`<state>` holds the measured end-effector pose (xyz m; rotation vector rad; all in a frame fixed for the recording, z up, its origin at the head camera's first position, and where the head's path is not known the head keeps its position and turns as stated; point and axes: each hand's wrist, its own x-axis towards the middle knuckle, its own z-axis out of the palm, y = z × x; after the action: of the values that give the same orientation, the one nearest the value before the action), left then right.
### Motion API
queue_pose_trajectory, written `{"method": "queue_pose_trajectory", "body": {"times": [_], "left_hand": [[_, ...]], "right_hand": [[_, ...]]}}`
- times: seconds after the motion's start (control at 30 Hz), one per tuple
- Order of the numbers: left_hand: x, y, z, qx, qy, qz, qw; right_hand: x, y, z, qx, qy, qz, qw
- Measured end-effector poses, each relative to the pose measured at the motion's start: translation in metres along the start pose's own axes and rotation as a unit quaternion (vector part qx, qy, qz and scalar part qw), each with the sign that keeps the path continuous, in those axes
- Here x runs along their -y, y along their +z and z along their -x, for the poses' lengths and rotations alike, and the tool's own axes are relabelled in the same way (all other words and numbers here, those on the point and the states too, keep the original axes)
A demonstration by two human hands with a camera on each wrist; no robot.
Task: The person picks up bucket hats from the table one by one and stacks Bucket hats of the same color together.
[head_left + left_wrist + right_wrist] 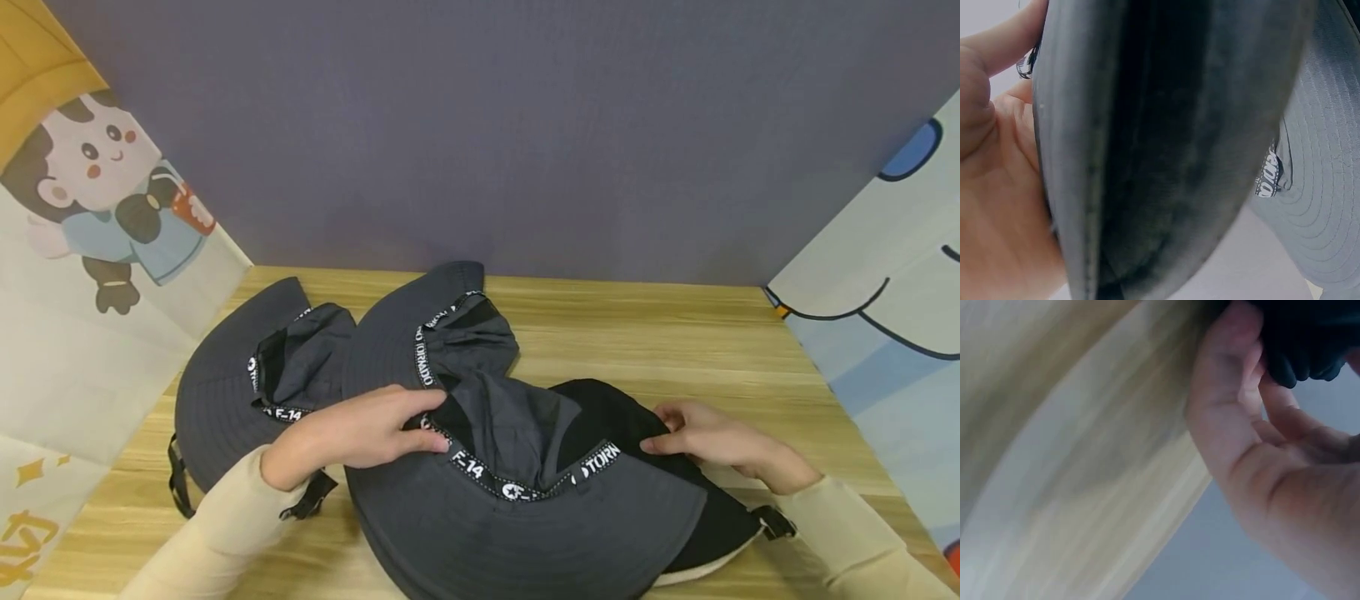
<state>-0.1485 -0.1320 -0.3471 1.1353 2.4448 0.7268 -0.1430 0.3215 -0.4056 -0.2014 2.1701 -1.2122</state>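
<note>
In the head view, a dark grey brimmed hat [525,537] lies at the front, its inside up and a lettered band showing. My left hand [367,429] grips this hat at the band, with the thumb on the inner side. Up close in the left wrist view, its brim [1079,125] stands beside the palm. My right hand [712,437] pinches black cloth [607,404] at the hat's right side. Gathered black folds [1300,356] show between those fingers in the right wrist view. Whether this cloth belongs to the same hat, I cannot tell.
Behind my left hand lies a similar grey hat [397,325], and another hat [217,400] with a strap lies further left. A black buckle [776,523] hangs by my right wrist. Grey and printed panels enclose the wooden table [637,333].
</note>
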Motion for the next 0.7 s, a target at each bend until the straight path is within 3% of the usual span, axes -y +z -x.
{"method": "queue_pose_trajectory", "body": {"times": [0.53,0.7], "left_hand": [[0.004,0.004,-0.001,0.012,-0.019,-0.018,0.9996],[0.005,0.006,0.0,0.013,-0.023,-0.019,0.9995]], "right_hand": [[-0.029,-0.062,0.008,-0.079,0.054,0.123,0.9878],[-0.042,-0.076,0.013,-0.112,0.087,0.123,0.9822]]}}
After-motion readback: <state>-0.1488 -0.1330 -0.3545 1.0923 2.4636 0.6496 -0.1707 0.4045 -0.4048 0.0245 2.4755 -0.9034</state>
